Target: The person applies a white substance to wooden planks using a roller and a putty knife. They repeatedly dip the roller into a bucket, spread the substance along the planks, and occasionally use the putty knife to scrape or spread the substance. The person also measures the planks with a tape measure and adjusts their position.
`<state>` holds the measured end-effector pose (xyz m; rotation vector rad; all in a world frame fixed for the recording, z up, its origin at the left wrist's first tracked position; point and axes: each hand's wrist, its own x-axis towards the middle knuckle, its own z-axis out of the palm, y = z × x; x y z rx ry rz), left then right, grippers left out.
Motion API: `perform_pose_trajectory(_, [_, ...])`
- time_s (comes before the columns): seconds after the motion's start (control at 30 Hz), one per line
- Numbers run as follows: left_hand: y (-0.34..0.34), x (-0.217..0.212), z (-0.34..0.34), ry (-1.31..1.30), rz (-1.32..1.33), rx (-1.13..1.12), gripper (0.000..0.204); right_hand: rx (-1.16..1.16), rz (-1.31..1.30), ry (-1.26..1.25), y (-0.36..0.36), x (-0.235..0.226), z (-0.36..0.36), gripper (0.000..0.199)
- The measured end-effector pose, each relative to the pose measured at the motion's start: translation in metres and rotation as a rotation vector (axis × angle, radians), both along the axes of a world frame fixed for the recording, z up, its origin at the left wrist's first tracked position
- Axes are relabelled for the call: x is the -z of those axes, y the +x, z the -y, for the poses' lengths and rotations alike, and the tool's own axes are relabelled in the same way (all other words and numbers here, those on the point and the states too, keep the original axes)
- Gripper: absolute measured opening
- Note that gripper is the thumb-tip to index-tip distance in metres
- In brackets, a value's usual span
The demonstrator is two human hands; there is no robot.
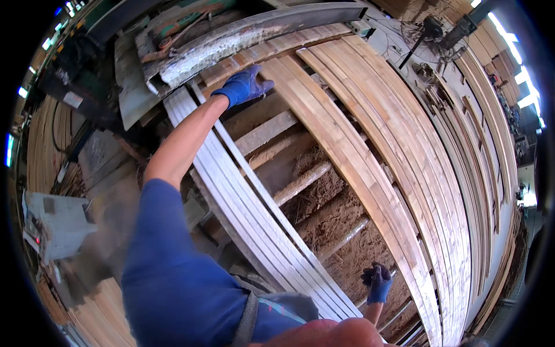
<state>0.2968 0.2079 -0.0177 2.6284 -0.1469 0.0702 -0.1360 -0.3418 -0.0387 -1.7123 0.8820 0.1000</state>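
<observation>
My left hand [245, 87], in a blue glove, reaches to the far end of a long wooden strip panel [347, 153]. Its thumb stands apart from the fingers, and the fingertips are at the panel's near corner; whether they touch is unclear. Lower down, my right hand [377, 281], in a dark blue glove, hovers over the gap beside the same panel. Its fingers are loosely bent and apart, with nothing visible in them. Between the hands lie crossbars [303, 182] above brown shavings [347, 231].
Whitish metal rails [254, 214] run along my front. More joined wooden panels [399, 121] lie beyond the first one. A worn metal guard [225, 49] crosses the far end. Thin wood strips [462, 150] are stacked at the right. A grey machine box [58, 222] stands left.
</observation>
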Motion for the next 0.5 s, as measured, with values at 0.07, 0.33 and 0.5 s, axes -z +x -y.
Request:
perform_pose_trajectory(0.07, [0.052,0.027,-0.008,-0.011,-0.011,-0.071,0.083,0.006,0.000,-0.023,0.008,-0.019,-0.018,0.020])
perform_pose_trajectory(0.33, [0.153,0.087,0.011,-0.053,-0.080,-0.113,0.088,0.034,-0.049,-0.122,0.034,-0.020,-0.017,0.023])
perform_pose_trajectory(0.5, [0.155,0.092,0.017,-0.079,-0.084,-0.214,0.081,-0.052,0.010,-0.199,0.064,0.012,-0.018,0.025])
